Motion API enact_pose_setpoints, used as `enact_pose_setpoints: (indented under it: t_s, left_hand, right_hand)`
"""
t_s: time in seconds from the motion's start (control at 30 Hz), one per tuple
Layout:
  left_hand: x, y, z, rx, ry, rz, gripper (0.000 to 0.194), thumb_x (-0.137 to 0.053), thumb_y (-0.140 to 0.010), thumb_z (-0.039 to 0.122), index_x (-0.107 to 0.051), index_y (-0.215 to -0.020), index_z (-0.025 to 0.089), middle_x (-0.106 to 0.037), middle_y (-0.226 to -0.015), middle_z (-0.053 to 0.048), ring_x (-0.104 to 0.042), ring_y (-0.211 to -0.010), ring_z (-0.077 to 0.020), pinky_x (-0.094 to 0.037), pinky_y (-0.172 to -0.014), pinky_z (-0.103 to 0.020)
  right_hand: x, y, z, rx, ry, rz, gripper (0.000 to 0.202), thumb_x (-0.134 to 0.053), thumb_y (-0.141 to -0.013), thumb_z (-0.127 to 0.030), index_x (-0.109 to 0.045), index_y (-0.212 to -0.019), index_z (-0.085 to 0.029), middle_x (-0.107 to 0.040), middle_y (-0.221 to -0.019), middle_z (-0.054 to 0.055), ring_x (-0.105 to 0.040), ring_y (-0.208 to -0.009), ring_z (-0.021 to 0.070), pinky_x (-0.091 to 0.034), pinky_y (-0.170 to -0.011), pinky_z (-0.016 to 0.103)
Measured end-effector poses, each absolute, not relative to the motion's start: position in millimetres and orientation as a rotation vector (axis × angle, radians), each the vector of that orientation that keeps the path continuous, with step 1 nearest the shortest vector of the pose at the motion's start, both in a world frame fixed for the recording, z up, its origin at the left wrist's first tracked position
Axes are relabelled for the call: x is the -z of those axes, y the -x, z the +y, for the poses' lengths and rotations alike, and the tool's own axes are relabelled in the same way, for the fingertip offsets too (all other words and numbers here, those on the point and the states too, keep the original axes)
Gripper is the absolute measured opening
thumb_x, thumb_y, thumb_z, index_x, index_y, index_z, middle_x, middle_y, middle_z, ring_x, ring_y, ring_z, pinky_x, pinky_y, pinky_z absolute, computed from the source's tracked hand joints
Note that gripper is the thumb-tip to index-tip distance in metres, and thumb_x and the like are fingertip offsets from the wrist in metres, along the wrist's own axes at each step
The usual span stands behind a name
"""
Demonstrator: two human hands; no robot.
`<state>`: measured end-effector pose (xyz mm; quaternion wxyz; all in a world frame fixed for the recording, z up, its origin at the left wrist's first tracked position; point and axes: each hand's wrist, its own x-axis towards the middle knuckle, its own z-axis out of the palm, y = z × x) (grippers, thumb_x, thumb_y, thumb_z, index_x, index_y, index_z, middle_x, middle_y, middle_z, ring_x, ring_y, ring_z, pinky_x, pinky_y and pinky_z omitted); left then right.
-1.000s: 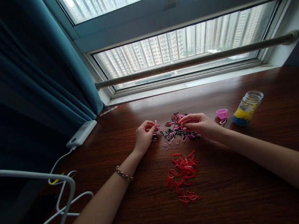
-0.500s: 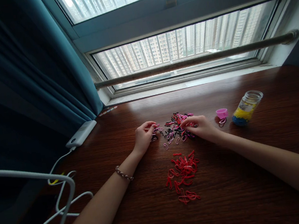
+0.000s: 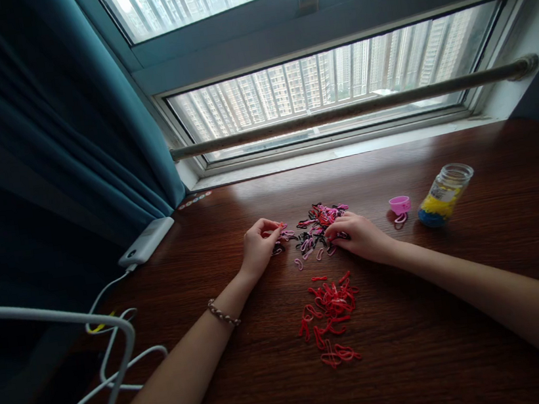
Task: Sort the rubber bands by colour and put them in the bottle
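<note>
A mixed pile of small hair elastics [image 3: 318, 217] in pink, red and black lies on the wooden table. My left hand [image 3: 258, 246] rests at the pile's left side, thumb and fingertips pinched on a small reddish hair elastic. A few pink and black ones lie just beneath those fingers. At the right side of the pile is my right hand [image 3: 361, 237], its fingers curled down among the elastics; its fingertips partly hide what they touch. Nearer to me is a separate heap of red hair elastics [image 3: 335, 299].
To the right stand a pink cup-like lid [image 3: 400, 205] with a loop and an open clear jar [image 3: 442, 196] holding yellow and blue bits. A white power adapter [image 3: 146, 241] with a white cable [image 3: 130, 333] lies left, beside a blue curtain [image 3: 109, 117]. A window spans the back.
My right hand has shifted slightly toward me over the pile, and its fingers have curled further down. My left hand keeps its pinch almost in place.
</note>
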<state>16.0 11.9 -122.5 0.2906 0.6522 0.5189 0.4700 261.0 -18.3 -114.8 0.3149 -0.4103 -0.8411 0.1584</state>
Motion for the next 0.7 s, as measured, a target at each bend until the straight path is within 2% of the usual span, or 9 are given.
enact_pose_setpoints:
  t_s: [0.23,0.43,0.57,0.7]
  left_hand:
    - [122.5,-16.2,12.2,-1.272,-1.706,1.360,0.025,-0.065,-0.067,0.038,-0.058,-0.072,0.014,-0.066,-0.081,-0.007,-0.063,-0.067,-0.0155,-0.050,-0.059,-0.026]
    - [122.1,-15.6,12.5,-1.276,-1.739,1.390,0.027,-0.065,-0.067,0.039,-0.059,-0.074,0.014,-0.066,-0.077,-0.005,-0.062,-0.064,-0.0150,-0.049,-0.056,-0.024]
    - [121.7,-16.5,12.3,-1.303,-1.733,1.366,0.026,-0.065,-0.067,0.038,-0.058,-0.076,0.015,-0.065,-0.076,-0.005,-0.063,-0.067,-0.0161,-0.050,-0.058,-0.025]
    - [120.5,-17.5,11.9,-1.331,-1.640,1.296,0.029,-0.063,-0.070,0.035,-0.057,-0.088,0.014,-0.067,-0.081,-0.007,-0.065,-0.077,-0.0195,-0.052,-0.062,-0.028]
  right_hand:
    - [110.5,-261.4,-16.8,-0.548,1.117,-2.002,0.011,-0.059,-0.070,-0.014,-0.069,-0.070,-0.020,-0.067,-0.074,0.002,-0.059,-0.073,0.0157,-0.043,-0.071,0.027]
    - [108.0,-262.2,-15.8,-0.763,1.239,-1.753,0.017,-0.061,-0.071,-0.029,-0.072,-0.078,-0.018,-0.069,-0.069,0.003,-0.060,-0.062,0.0155,-0.045,-0.060,0.026]
    - [104.4,-262.9,-15.8,-0.807,1.193,-1.634,0.026,-0.058,-0.073,-0.036,-0.071,-0.085,-0.016,-0.070,-0.077,0.006,-0.062,-0.068,0.0175,-0.046,-0.061,0.026]
    - [92.9,-257.9,-26.5,-0.923,1.073,-1.658,0.028,-0.057,-0.074,-0.038,-0.070,-0.085,-0.016,-0.069,-0.080,0.007,-0.061,-0.070,0.0164,-0.047,-0.061,0.026]
